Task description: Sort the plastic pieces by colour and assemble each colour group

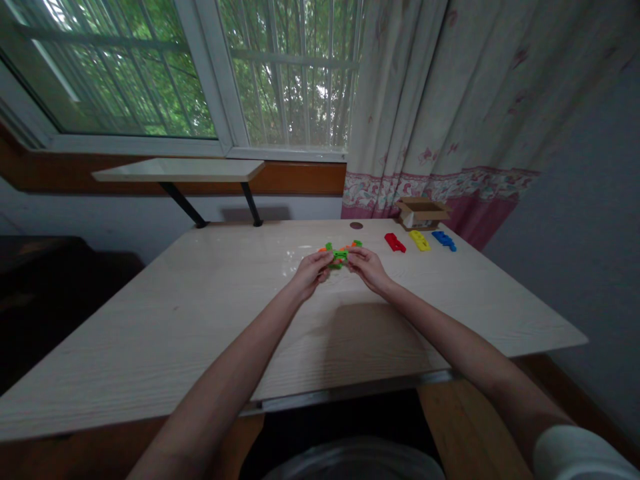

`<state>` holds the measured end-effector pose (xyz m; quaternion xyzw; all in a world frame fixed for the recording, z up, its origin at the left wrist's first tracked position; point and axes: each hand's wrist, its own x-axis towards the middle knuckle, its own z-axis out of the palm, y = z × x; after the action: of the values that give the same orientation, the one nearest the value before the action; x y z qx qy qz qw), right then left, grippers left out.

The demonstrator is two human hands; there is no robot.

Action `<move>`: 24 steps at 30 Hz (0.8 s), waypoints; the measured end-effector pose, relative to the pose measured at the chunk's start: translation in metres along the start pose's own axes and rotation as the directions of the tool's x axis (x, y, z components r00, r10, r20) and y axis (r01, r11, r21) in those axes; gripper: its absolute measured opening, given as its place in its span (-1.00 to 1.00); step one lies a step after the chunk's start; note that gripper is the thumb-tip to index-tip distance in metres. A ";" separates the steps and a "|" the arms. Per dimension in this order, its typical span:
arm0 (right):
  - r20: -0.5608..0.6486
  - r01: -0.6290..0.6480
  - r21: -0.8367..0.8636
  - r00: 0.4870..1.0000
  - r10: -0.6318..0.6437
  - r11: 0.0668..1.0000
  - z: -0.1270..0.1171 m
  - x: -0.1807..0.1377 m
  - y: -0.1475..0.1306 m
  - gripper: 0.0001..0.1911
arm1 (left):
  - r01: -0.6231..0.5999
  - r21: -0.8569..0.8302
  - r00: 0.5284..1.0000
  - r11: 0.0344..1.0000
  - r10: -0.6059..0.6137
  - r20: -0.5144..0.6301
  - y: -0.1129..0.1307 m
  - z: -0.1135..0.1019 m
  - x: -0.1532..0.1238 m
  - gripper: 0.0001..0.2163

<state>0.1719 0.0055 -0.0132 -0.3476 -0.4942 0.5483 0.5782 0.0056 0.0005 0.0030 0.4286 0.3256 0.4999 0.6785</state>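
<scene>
both arms stretch forward, left hand [311, 270] and right hand [366, 267] pinching one green piece [341, 255] between them.

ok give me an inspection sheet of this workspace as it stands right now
surface: pale wood-grain table, glare near its middle
job's things: green and orange plastic pieces, held between both hands
clutter: red piece, yellow piece and blue piece in a row to the right; open cardboard box behind them; small dark disc nearby
hands: left hand and right hand both pinch the pieces
cables: nothing seen
surroundings: window with trees outside, shelf below it, curtain at right
</scene>
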 end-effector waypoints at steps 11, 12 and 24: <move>0.024 0.127 -0.153 0.992 -0.124 0.980 -0.003 0.002 0.002 -0.60 | 0.038 -0.072 0.999 0.997 -0.038 -0.006 -0.001 -0.003 0.001 -0.65; 0.030 0.140 -0.173 0.990 -0.137 0.975 -0.003 0.002 0.002 -0.61 | 0.040 -0.075 0.999 0.996 -0.040 -0.003 0.000 -0.002 0.001 -0.65; 0.031 0.234 -0.281 0.971 -0.235 0.931 0.002 -0.002 -0.001 -0.57 | -0.036 -0.039 0.999 0.999 0.036 -0.005 -0.002 0.003 -0.001 -0.60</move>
<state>0.1702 0.0032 -0.0118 -0.3658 -0.6044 0.3987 0.5848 0.0082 -0.0017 0.0027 0.4197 0.3094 0.5193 0.6771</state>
